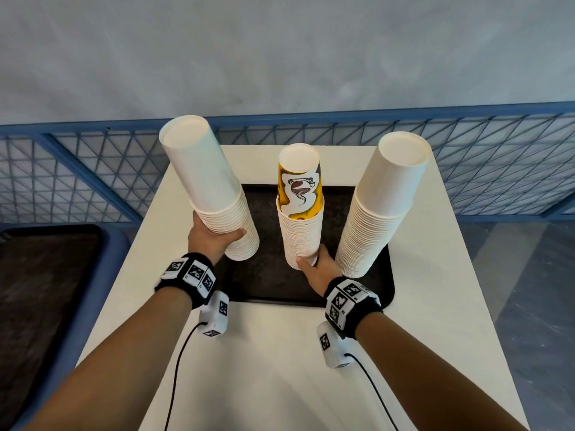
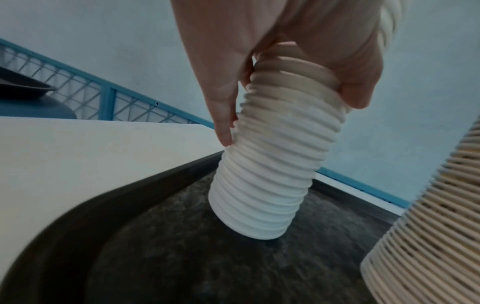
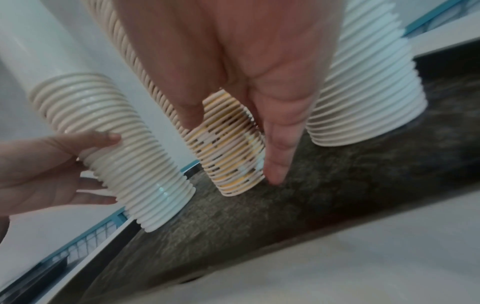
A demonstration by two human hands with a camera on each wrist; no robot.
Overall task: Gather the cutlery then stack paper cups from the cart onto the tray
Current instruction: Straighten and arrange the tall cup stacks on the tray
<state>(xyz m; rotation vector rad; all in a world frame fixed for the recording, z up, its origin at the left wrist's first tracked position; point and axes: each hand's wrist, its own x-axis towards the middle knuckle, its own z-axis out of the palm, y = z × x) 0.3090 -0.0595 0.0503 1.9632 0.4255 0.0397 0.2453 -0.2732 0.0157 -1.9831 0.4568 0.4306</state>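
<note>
Three stacks of upside-down paper cups are on the dark tray point(image 1: 264, 281) on a white table point(image 1: 280, 368). My left hand point(image 1: 214, 241) grips the left white stack point(image 1: 211, 188) around its lower rims. That stack point(image 2: 270, 174) leans to the left, its bottom edge at the tray's point(image 2: 182, 257) left side. My right hand point(image 1: 314, 269) holds the base of the middle stack point(image 1: 300, 225), which has a yellow printed cup on top; thumb and fingers flank it point(image 3: 228, 148). The right white stack point(image 1: 379, 209) stands free. No cutlery is in view.
A blue cart at the left carries another dark tray point(image 1: 46, 290). A blue wire-mesh fence point(image 1: 497, 166) runs behind the table. The table's near half lies in front of the tray, with the wrist cables hanging over it.
</note>
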